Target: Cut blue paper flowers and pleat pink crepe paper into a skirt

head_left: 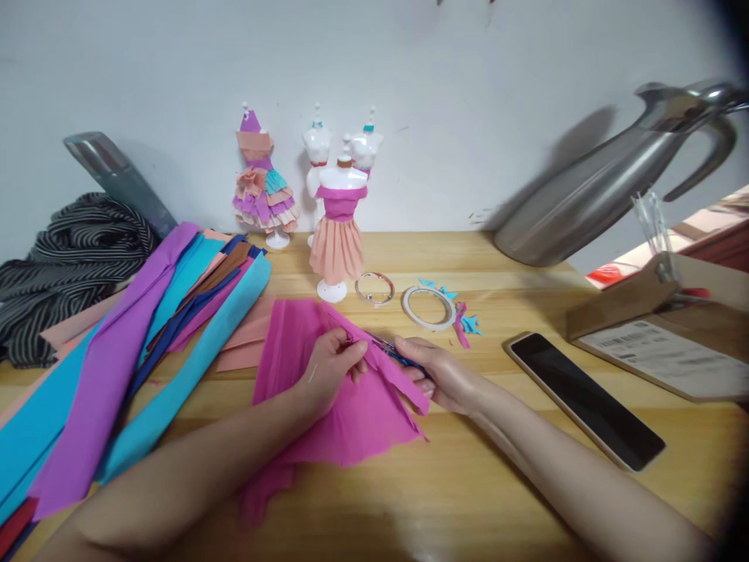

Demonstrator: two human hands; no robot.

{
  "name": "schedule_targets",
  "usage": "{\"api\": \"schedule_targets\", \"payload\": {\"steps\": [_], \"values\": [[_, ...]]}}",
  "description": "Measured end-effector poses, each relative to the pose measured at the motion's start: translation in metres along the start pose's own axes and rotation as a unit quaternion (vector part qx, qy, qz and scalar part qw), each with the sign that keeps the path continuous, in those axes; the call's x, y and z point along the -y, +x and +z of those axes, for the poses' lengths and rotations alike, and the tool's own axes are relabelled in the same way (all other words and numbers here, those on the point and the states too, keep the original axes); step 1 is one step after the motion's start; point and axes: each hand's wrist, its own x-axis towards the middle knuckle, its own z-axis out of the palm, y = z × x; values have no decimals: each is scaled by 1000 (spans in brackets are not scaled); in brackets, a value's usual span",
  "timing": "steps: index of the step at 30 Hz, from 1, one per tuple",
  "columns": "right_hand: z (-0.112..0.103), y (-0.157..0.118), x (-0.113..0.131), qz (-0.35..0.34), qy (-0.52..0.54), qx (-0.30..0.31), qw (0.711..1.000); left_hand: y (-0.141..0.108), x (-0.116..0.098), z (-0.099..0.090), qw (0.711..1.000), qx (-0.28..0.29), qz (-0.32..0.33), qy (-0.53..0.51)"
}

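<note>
A sheet of magenta crepe paper [351, 425] lies spread over the middle of the table. My left hand [336, 367] pinches its upper part between thumb and fingers. In my right hand [436, 371] is a pair of scissors [403, 357] with dark blue handles, closed in my fingers. The blades point left toward my left hand, at the paper's edge. A narrow strip of the paper [403, 382] hangs partly cut along the right side, below the scissors. Just behind stands a small mannequin [339, 222] in a magenta top and peach pleated skirt.
Folded crepe paper in several colours [117, 367] covers the left, beside striped cloth [76, 257]. A dressed mannequin [263, 183] and two barer ones stand behind. A tape roll [405, 306], paper scraps [470, 324], a phone [585, 398], a cardboard box [661, 343] and a steel jug [591, 187] occupy the right.
</note>
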Motion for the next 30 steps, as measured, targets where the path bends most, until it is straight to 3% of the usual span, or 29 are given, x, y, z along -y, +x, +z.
{"api": "schedule_targets", "payload": {"steps": [5,10,17,24,30], "values": [[-8,-7,7,-14,-92,-21,995,1,1,-1,999,-16,-5,-31],[-25,-25,30,5,-206,23,978,2,1,-1,999,-18,-14,-45],[-24,-28,36,-123,-224,-41,966,2,-1,0,999,-15,-19,-37],[-13,-16,19,-86,-213,-53,972,1,-2,-1,998,1,-30,-46],[-17,-19,22,-32,-216,-39,975,1,-4,0,998,-3,-40,-46]]}}
